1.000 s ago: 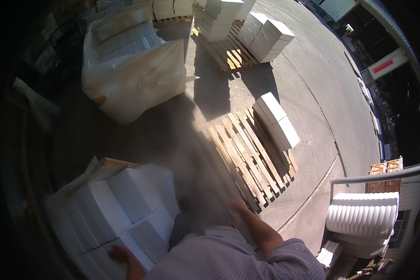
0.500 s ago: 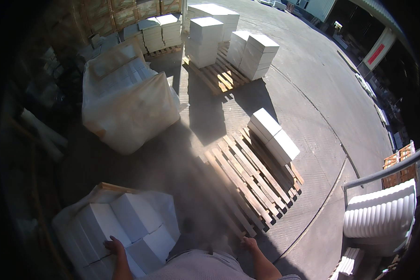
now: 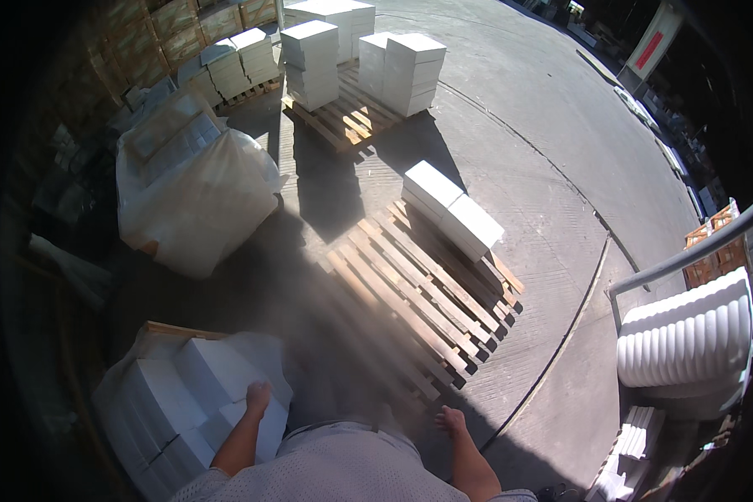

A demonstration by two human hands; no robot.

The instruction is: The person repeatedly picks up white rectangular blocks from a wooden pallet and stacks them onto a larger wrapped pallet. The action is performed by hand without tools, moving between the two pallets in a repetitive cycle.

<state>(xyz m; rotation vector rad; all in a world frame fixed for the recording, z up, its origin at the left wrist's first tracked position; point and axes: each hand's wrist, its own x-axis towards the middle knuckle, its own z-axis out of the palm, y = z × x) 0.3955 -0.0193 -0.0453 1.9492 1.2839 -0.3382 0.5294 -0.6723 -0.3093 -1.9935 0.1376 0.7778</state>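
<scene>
My left hand is over the right part of a stack of white rectangular blocks at the lower left. It is slightly blurred, its fingers do not show apart, and I see nothing in it. A loose translucent plastic sheet surrounds the stack. Off to the right, my right hand hangs in the air beside my body, its fingers loosely bent and a little apart, empty. Beyond it lies a wooden pallet, with a row of white blocks along its far right side.
A plastic-draped load stands at the left. Farther off, another pallet bears taller white stacks. At right are a metal rail and a white ribbed bundle. A groove crosses the concrete floor.
My left hand has shifted right across the white blocks. My right hand has risen slightly, its fingers looser. The view has turned, so the pallets appear farther left and higher.
</scene>
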